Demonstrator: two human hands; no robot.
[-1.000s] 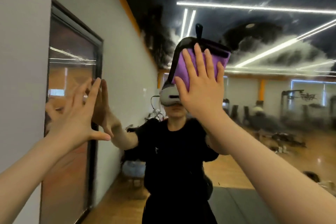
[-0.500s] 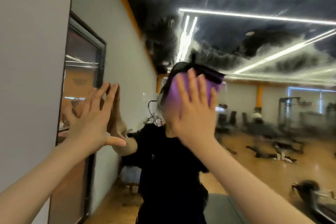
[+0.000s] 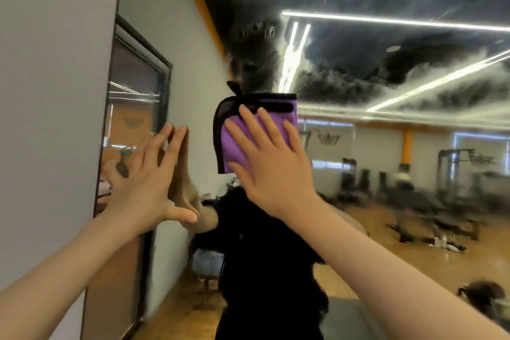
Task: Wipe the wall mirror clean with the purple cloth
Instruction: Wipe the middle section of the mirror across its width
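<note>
The wall mirror (image 3: 386, 69) fills most of the head view, with hazy white smears across its upper part. My right hand (image 3: 273, 163) lies flat on the purple cloth (image 3: 234, 143), which has a black edge, and presses it against the glass at centre. My left hand (image 3: 149, 182) rests flat on the mirror near its left edge, fingers spread, holding nothing. Its reflection meets it fingertip to fingertip. The cloth hides the head of my reflection in black clothes.
A grey wall (image 3: 49, 91) runs along the left, next to the mirror's edge. The glass reflects a dark-framed door (image 3: 132, 124), a wooden floor and gym machines (image 3: 452, 174) at the right.
My right hand and the cloth slid down, then back up over the glass. My view shifted, so both hands sit lower in frame. My left hand stayed flat on the mirror.
</note>
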